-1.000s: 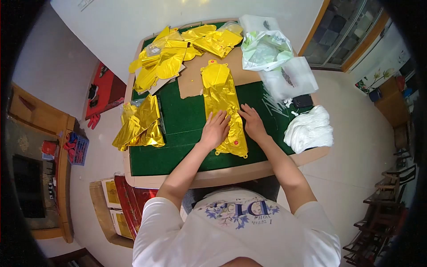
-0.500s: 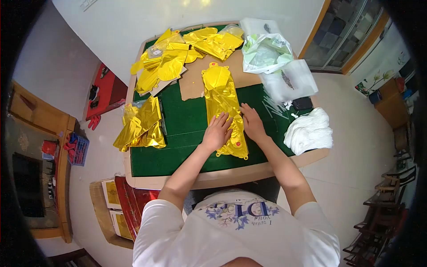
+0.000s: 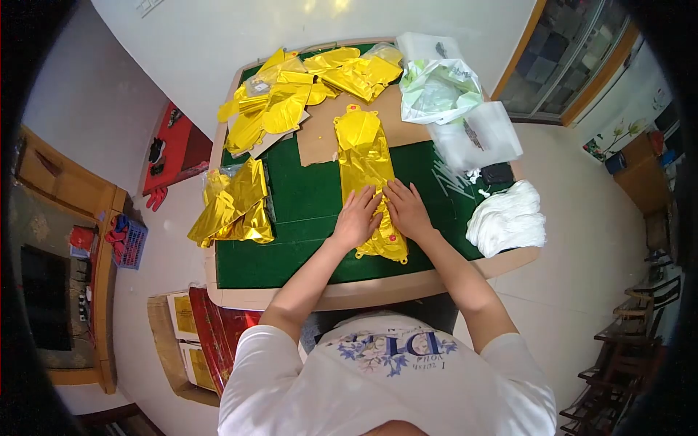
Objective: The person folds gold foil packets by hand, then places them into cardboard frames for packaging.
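A long gold foil piece (image 3: 363, 152) lies lengthwise on the green table top (image 3: 305, 189), its far end on a brown cardboard sheet. My left hand (image 3: 357, 218) rests on its lower left part, fingers spread and pointing away from me. On the right side of the foil lies my right hand (image 3: 408, 209), also flat, with its fingers slightly apart. The fingertips of both hands are close together over the foil. Neither hand grips anything.
Gold foil pieces lie heaped at the back (image 3: 287, 98), and another folded foil bundle (image 3: 236, 203) sits at the left. On the right are a plastic bag (image 3: 440, 91), clear packaging (image 3: 476, 136), a black item (image 3: 497, 173) and a white string bundle (image 3: 507, 220).
My right hand has moved left from the foil's edge onto the foil. My left hand has stayed almost in place. The whole view has shifted slightly.
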Tool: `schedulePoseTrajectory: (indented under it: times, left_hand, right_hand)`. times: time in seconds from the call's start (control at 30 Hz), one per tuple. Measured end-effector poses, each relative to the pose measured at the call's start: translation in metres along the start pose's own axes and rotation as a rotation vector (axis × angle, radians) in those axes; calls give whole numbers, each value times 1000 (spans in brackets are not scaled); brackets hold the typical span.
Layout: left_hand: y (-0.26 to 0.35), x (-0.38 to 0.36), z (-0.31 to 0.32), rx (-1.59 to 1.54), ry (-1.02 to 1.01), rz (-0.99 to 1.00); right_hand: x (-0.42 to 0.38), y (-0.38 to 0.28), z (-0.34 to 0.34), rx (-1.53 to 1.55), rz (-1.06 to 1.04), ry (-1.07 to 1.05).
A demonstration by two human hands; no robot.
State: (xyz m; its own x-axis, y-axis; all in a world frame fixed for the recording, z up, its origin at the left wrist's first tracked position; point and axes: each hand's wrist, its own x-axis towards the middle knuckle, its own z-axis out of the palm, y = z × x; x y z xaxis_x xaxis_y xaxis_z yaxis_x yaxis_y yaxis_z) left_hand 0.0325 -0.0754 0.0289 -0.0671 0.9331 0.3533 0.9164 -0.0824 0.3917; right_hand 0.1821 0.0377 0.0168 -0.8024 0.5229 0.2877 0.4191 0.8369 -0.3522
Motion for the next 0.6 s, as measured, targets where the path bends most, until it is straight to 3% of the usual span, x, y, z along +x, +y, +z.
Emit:
schedulePoseTrajectory:
  times: [0.13,0.2,0.3,0.33,0.4,0.6]
  left_hand:
    - [-21,19,-12,-26,116,-33]
    - [-50,34,-11,-47,305,-192]
    - [-75,66,-35,-72,100,-383]
    - [-88,71,-29,-69,106,-379]
    - [-105,78,-20,175,149,-93]
    - [-118,86,-17,293,114,-166]
  right_hand:
    - [0,1,2,0,6,3]
    - [0,0,1,11,8,0]
    - [0,-1,0,17,0,6]
    - [1,-1,-1,11,-7,9]
    - [1,-2,-1,14,-9,16]
    - [0,-1,-1,21,-14,39]
